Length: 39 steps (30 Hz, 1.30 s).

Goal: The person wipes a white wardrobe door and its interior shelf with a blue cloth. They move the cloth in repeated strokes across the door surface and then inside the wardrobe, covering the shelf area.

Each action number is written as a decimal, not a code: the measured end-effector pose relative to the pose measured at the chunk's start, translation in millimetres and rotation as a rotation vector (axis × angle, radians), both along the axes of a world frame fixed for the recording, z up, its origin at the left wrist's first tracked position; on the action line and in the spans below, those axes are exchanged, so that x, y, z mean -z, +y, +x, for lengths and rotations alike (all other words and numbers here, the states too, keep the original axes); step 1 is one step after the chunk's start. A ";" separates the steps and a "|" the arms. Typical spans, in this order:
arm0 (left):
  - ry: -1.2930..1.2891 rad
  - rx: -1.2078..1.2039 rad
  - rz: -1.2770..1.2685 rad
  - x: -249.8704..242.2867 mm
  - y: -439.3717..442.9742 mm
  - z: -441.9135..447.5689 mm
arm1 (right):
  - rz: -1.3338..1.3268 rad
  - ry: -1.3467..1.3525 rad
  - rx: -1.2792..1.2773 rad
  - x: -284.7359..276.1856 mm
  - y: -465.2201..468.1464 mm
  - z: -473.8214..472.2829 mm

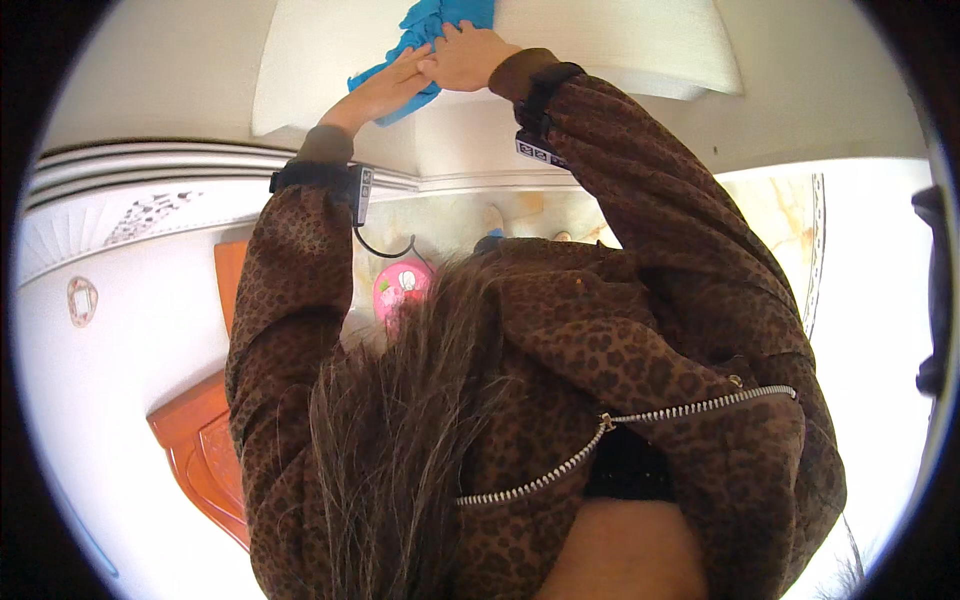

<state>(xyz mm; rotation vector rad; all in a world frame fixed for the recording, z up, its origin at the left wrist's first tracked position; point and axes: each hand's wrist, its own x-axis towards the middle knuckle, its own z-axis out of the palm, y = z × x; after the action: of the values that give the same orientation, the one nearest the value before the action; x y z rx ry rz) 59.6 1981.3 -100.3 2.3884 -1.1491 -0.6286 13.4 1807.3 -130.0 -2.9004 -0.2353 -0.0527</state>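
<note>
A crumpled blue cloth (450, 13) lies against a smooth white panel (600, 52) at the top of the view. Both arms stretch up to it. My left hand (386, 86) rests along the cloth's lower part, its fingers fairly straight and pressing it to the panel. Beside it, my right hand (471, 58) bears on the cloth with bent fingers, and its thumb side touches the fingertips of my left hand. The palms and whatever cloth is bunched under them are hidden.
Below the panel, pale walls meet at a corner above a marbled floor (532, 206). A pink round object with a printed pattern (401, 289) stands low by my left arm. Carved wooden furniture (202, 435) is at the left. Dark straps with small boxes (362, 195) circle my wrists.
</note>
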 end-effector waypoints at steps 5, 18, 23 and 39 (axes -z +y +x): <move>0.059 -0.087 -0.064 9.3 49.7 19.1 | -0.001 0.062 -0.081 -6.5 43.7 26.9; -0.190 0.159 -0.132 64.1 -99.7 72.9 | 0.073 0.279 0.101 -27.0 -89.6 5.8; -0.220 0.252 -0.120 58.1 -179.9 38.5 | -0.248 0.059 0.322 -9.9 -141.4 -43.3; -0.477 0.139 -0.289 81.4 -17.0 49.7 | -0.059 -0.227 0.001 22.6 -25.7 -5.1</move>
<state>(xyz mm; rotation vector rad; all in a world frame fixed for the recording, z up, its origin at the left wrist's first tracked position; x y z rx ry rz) 109.3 1964.2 -181.6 2.2761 -1.4897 0.0836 8.2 1781.7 -152.6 -2.9511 -0.2786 -0.3825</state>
